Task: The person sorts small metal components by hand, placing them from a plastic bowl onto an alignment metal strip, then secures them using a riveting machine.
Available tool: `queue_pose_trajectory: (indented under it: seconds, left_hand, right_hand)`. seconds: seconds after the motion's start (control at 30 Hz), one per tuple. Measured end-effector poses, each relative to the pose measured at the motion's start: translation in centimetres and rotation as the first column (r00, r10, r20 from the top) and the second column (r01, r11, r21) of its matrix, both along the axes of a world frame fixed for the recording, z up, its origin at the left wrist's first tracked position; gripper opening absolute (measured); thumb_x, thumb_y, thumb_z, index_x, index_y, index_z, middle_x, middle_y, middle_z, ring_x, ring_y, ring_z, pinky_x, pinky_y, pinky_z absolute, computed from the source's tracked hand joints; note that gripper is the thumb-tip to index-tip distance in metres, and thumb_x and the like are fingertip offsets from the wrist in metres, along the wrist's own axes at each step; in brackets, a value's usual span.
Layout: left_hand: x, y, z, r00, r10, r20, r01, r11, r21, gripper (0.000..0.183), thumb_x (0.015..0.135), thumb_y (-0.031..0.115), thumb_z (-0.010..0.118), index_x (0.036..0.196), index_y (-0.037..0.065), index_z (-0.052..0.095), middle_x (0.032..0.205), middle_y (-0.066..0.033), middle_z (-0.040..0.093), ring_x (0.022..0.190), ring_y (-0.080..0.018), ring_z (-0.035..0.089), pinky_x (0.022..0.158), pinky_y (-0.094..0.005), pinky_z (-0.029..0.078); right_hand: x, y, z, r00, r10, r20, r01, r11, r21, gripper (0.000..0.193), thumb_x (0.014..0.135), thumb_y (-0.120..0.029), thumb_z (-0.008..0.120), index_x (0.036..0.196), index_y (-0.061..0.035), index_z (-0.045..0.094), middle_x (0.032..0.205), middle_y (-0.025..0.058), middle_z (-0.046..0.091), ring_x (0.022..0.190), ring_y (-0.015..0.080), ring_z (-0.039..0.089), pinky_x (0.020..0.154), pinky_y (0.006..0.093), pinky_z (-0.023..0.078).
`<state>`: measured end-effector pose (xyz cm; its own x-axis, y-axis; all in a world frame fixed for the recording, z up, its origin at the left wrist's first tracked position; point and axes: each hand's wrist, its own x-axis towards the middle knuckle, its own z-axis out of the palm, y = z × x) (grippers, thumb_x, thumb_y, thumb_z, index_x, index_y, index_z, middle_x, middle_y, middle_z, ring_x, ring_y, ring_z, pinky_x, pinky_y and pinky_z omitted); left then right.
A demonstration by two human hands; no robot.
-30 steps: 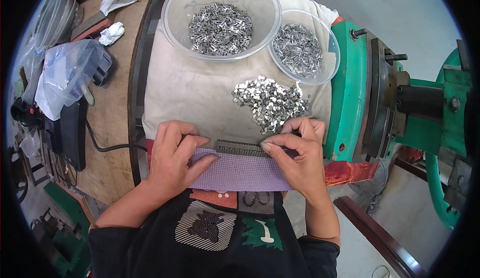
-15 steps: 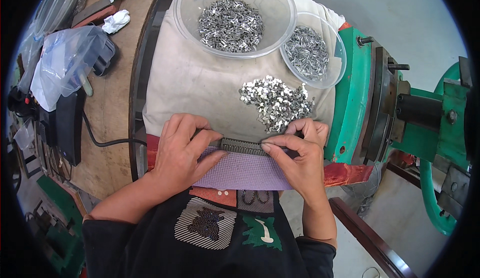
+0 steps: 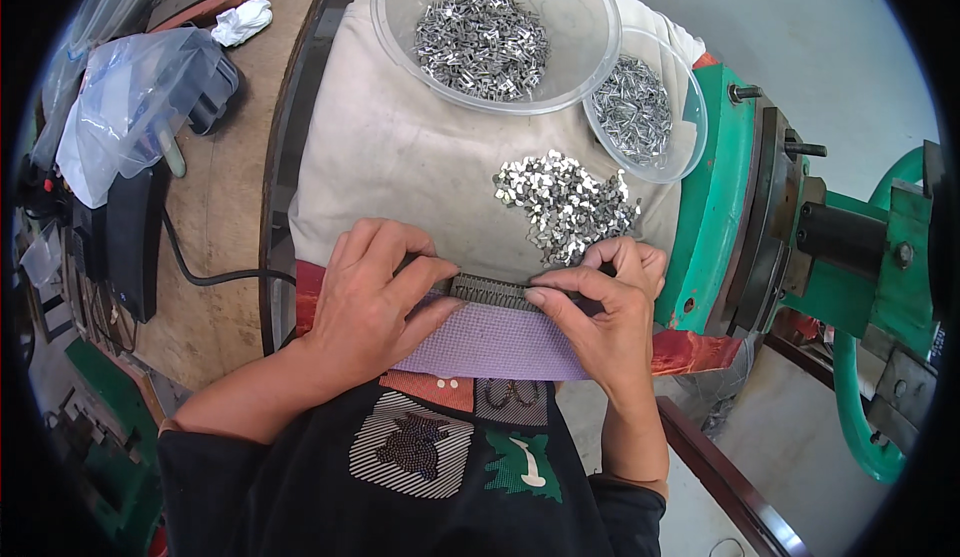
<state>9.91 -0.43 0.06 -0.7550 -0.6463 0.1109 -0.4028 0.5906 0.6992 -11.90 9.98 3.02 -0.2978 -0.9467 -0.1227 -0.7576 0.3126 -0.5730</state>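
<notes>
Left hand [image 3: 372,295]: thumb and forefinger narrowly parted, pinching the left end of the dark ridged metal strip [image 3: 492,293].
Dark ridged metal strip: spans the gap between both grips, along the far edge of the lavender woven cloth [image 3: 490,342].
Metal-chip pile [image 3: 567,202]: loose on the beige cloth [image 3: 400,162], beyond the strip.
Right hand [image 3: 612,302]: thumb and forefinger nearly closed, gripping the strip's right end; other fingers bent, near the pile.
</notes>
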Motion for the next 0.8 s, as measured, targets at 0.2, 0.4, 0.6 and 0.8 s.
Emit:
queue_pose_trajectory:
  seconds: [0.2,0.4,0.6,0.8]
  left_hand:
    - [-0.3,-0.2,0.5,1.0,-0.006,0.01,0.006,1.0,-0.01,0.031,0.069,0.015,0.081,0.096,0.007,0.069,0.1,-0.0073,0.057,0.096,-0.0273,0.053,0.078,-0.0395,0.042]
    - [-0.3,-0.1,0.4,1.0,-0.003,0.003,0.003,1.0,-0.004,0.031,0.069,0.015,0.082,0.096,0.006,0.069,0.1,-0.0073,0.057,0.096,-0.0274,0.053,0.079,-0.0395,0.042]
    - [-0.3,0.3,0.3,1.0,0.015,0.005,-0.015,1.0,0.003,0.03,0.068,0.013,0.082,0.094,0.006,0.069,0.1,-0.0075,0.056,0.095,-0.0277,0.053,0.079,-0.04,0.043]
    - [-0.4,0.2,0.3,1.0,0.005,-0.003,-0.005,1.0,0.0,0.03,0.068,0.013,0.082,0.094,0.007,0.069,0.1,-0.0074,0.057,0.095,-0.0277,0.053,0.079,-0.0402,0.043]
  right_hand:
    - [-0.9,0.2,0.3,1.0,0.0,-0.016,0.0,1.0,0.007,0.019,0.066,-0.025,0.087,0.083,-0.017,0.081,0.086,-0.0014,0.05,0.097,0.0232,0.043,0.087,0.037,0.033]
    - [-1.0,0.1,0.6,1.0,0.014,0.0,-0.014,1.0,0.024,0.019,0.066,-0.025,0.087,0.082,-0.015,0.08,0.083,-0.0013,0.052,0.094,0.0224,0.044,0.084,0.0365,0.034]
    - [-1.6,0.6,0.6,1.0,0.027,-0.001,-0.027,0.999,0.041,0.02,0.067,-0.024,0.086,0.082,-0.0136,0.08,0.082,-0.0012,0.054,0.092,0.0229,0.045,0.083,0.0362,0.035]
    - [-1.8,0.5,0.6,0.998,0.042,0.041,-0.042,0.999,0.002,0.02,0.067,-0.022,0.086,0.082,-0.0114,0.079,0.079,-0.0004,0.056,0.088,0.023,0.047,0.08,0.0349,0.037]
